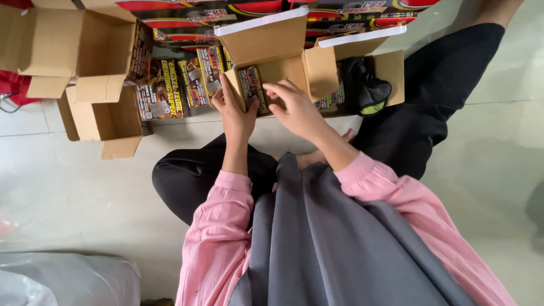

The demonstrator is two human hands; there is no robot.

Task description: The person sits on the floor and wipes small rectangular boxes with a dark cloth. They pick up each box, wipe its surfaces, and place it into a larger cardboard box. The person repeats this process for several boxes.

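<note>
Cardboard box [272,54], small and open-topped, is sitting on the pale tiled floor [68,187] just in front of the seated person's crossed legs, its flaps standing up and its white-edged lid flap tilting back. The left hand [235,110] is pressing against the box's near left flap, fingers extended upward and lying along the cardboard, thumb reaching toward the printed packet [252,85] that is standing inside. The right hand [294,107] is hovering over the box's front edge, fingers loosely curled and spread, fingertips touching the rim near that packet; whether it is actually pinching anything cannot be told.

Just left of the box, several colourful printed cartons [181,85] are standing upright in a row. Further left, two larger empty cardboard boxes [85,51] are lying open, one stacked partly over the other. To the right, a second open box [374,68] is holding a black bundle with a yellow-green patch [365,90]. A grey plastic bag [62,280] is lying at the lower left.
</note>
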